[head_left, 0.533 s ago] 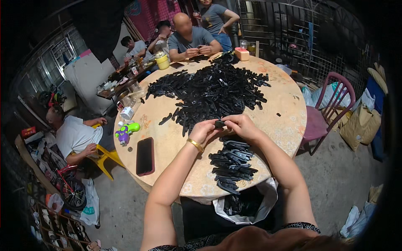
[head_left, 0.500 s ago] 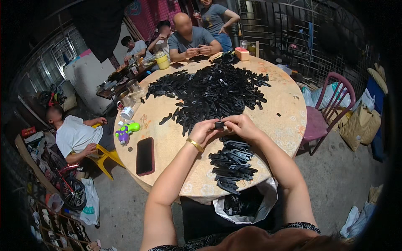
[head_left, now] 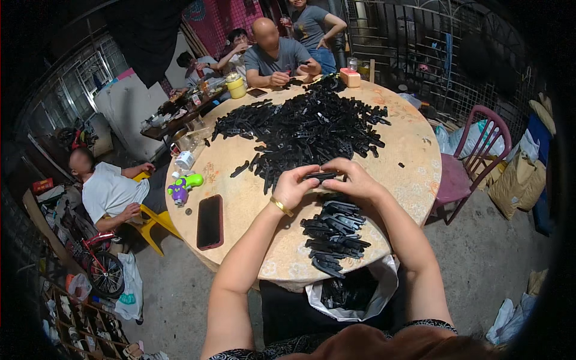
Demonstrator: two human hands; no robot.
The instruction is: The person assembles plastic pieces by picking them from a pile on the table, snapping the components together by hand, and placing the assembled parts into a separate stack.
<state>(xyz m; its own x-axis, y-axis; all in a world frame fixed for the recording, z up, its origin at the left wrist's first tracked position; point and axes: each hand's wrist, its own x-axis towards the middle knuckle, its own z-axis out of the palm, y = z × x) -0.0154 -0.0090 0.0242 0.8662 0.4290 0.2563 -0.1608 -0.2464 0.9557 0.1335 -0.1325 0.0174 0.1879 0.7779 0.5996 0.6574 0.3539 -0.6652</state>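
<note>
Between my two hands, over the near part of the round table [head_left: 252, 261], is a long black plastic piece [head_left: 324, 176]. My left hand [head_left: 293, 187] grips its left end and my right hand [head_left: 355, 180] its right end, fingers curled round it. Right beyond my fingers spreads a big heap of similar black pieces [head_left: 306, 123]. Closer to me, between my forearms, several black pieces [head_left: 333, 235] lie stacked in a rough row. Below the table edge, a white bag [head_left: 389, 291] in my lap holds more black pieces.
Left on the table lie a phone [head_left: 209, 222], a purple-green toy [head_left: 185, 188] and a clear bottle [head_left: 185, 159]. A yellow jar [head_left: 236, 87] and an orange-white box [head_left: 350, 77] stand at the far side. A person [head_left: 276, 57] sits opposite; a purple chair [head_left: 474, 156] is at right.
The black piece between my hands now lies lengthwise, with my fingers farther apart on it. Across the table, the seated person's hands have moved apart.
</note>
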